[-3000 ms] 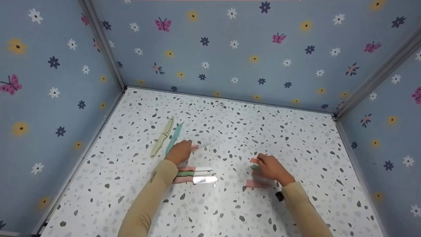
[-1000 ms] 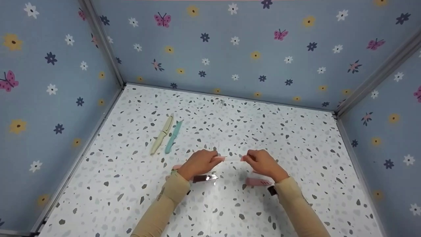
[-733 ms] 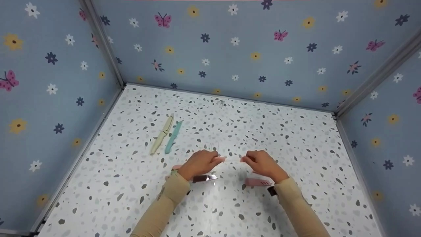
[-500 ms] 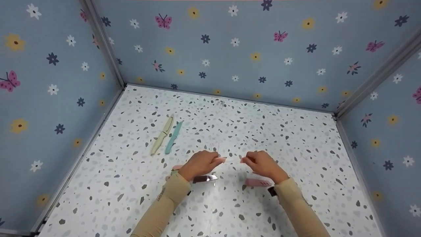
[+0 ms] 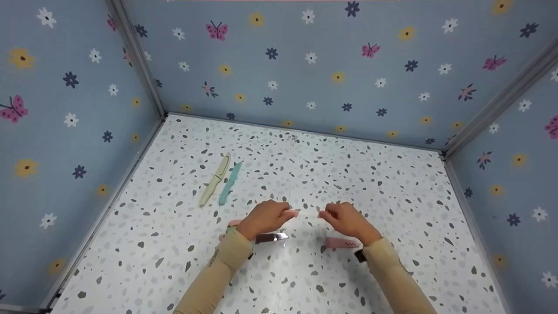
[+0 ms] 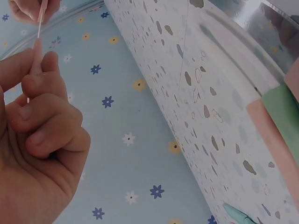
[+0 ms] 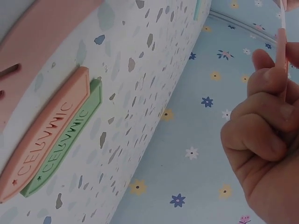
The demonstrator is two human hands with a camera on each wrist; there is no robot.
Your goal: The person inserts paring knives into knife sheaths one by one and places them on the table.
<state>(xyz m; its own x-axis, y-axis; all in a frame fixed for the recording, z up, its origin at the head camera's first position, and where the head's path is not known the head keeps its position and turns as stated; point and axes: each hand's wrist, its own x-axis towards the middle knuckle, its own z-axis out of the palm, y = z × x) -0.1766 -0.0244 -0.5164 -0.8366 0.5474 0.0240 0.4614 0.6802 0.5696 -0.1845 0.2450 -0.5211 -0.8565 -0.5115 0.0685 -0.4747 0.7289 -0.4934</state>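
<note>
My left hand [image 5: 267,216] pinches the pink handle of a small knife [image 6: 36,58]. Opposite it, my right hand [image 5: 348,222] pinches a pink blade sheath [image 7: 281,49]. The knife's thin pale blade [image 5: 308,213] spans the gap between the two hands, pointing right; whether its tip is inside the sheath I cannot tell. Below my left wrist lie several knives, partly hidden by the arm, including one with a shiny metal blade [image 5: 272,237]. Under my right hand rests a larger slotted pink sheath [image 5: 341,242]. A pink sheath [image 7: 51,128] and a green sheath [image 7: 70,140], both marked CERAMIC, show in the right wrist view.
Farther back on the left, a cream knife [image 5: 214,181] and a teal knife [image 5: 230,184] lie side by side, apparently sheathed. The speckled tabletop [image 5: 370,174] is bounded by flower-patterned panels [image 5: 296,61] at the back and both sides.
Since 3 seconds ago, my left hand has brought the pink knife rightward and my right hand the pink sheath slightly leftward, so they face each other. During the last second both hands stay nearly still.
</note>
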